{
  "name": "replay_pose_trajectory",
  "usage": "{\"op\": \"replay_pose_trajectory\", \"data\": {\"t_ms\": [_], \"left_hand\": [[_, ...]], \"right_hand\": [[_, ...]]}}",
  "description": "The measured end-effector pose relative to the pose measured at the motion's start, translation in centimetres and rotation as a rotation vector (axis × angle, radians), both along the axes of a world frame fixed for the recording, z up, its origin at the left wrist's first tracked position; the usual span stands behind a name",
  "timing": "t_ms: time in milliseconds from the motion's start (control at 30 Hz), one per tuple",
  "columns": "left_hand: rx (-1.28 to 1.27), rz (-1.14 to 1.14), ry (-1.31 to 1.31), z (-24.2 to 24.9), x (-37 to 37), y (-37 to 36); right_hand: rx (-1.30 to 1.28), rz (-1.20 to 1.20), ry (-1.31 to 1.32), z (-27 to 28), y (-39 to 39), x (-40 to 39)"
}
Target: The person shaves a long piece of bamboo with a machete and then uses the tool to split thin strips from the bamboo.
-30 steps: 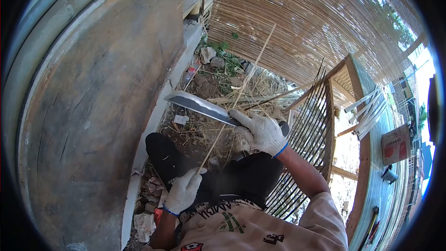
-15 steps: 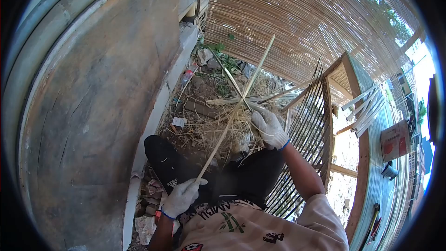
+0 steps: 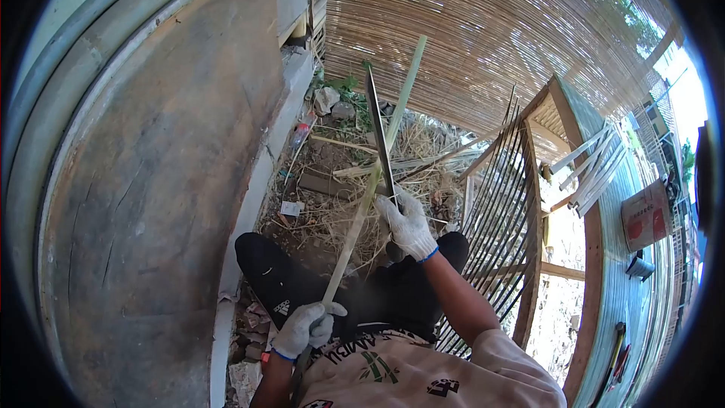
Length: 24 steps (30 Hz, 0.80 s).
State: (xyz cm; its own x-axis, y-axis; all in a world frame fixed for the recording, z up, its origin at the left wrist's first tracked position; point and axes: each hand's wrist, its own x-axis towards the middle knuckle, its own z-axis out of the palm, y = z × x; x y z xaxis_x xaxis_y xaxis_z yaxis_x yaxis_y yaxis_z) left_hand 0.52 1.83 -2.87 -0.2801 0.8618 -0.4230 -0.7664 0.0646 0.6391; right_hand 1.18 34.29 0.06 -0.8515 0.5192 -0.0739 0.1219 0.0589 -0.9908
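My left hand (image 3: 306, 326), in a white knit glove, is closed round the lower end of a long pale bamboo strip (image 3: 352, 238). The strip slants up and away from my lap, its far end greener. In front of my right knee, my gloved right hand (image 3: 408, 227) grips a long-bladed knife (image 3: 377, 117), its handle hidden in the fingers. The blade points up and forward, crossing the strip around its middle. Beneath them, straw-like bamboo shavings (image 3: 343, 230) cover the ground.
A large weathered board (image 3: 158, 174) stands along the left. Bamboo slat screening (image 3: 445, 23) rises ahead. To my right is a wooden slatted frame (image 3: 495, 215), with a cardboard box (image 3: 646, 215) and several pale strips (image 3: 593, 174) beyond it. Stones (image 3: 326, 100) and litter lie by the wall.
My right hand has drawn back toward me and left with the knife, whose blade now shows broad side. The bamboo strip has turned to show its greener face.
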Motion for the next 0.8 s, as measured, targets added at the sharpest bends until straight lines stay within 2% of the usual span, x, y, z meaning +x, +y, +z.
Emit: {"op": "replay_pose_trajectory", "data": {"t_ms": [33,100,233,300,333,400,467,533,567,633,667,700,800], "left_hand": [[-0.002,-0.004,0.004,-0.2,0.1,0.0],[0.006,-0.014,-0.079,-0.6,0.3,0.1],[-0.01,-0.033,-0.068,-0.8,0.5,0.5],[-0.212,0.003,0.266,-0.1,0.5,1.7],[-0.212,0.008,0.264,0.2,0.6,2.1],[-0.332,0.152,0.52,0.9,0.5,3.1],[-0.387,0.181,0.571,2.1,0.1,4.1],[-0.434,0.216,0.744,3.0,-0.3,5.2],[-0.435,0.22,0.743,2.8,-0.6,5.6],[-0.404,0.255,1.197,2.0,-1.1,6.6],[-0.399,0.257,1.198,2.2,-1.3,7.1],[-0.396,0.294,1.181,2.3,-1.3,7.5],[-0.371,0.374,1.17,2.2,-1.8,8.5]], "right_hand": [[-0.004,0.002,-0.072,0.5,-0.2,0.0],[0.051,0.011,-0.049,0.7,-0.6,-0.4],[0.129,0.016,-0.02,0.8,-1.1,-0.9],[0.165,0.01,0.022,0.6,-1.5,-1.1],[0.138,-0.008,0.014,0.9,-1.7,-1.2],[0.117,-0.022,0.01,1.2,-1.8,-1.5],[0.259,-0.011,-0.001,1.3,-2.0,-1.4],[0.287,-0.009,-0.037,1.4,-2.3,-1.5],[0.315,-0.014,-0.074,1.4,-2.5,-1.5],[0.39,-0.02,-0.028,1.6,-3.1,-1.5],[0.464,-0.03,0.02,1.9,-3.2,-1.5],[0.492,-0.011,-0.043,2.2,-3.1,-1.4],[0.485,0.035,-0.089,2.9,-3.5,-1.3]]}}
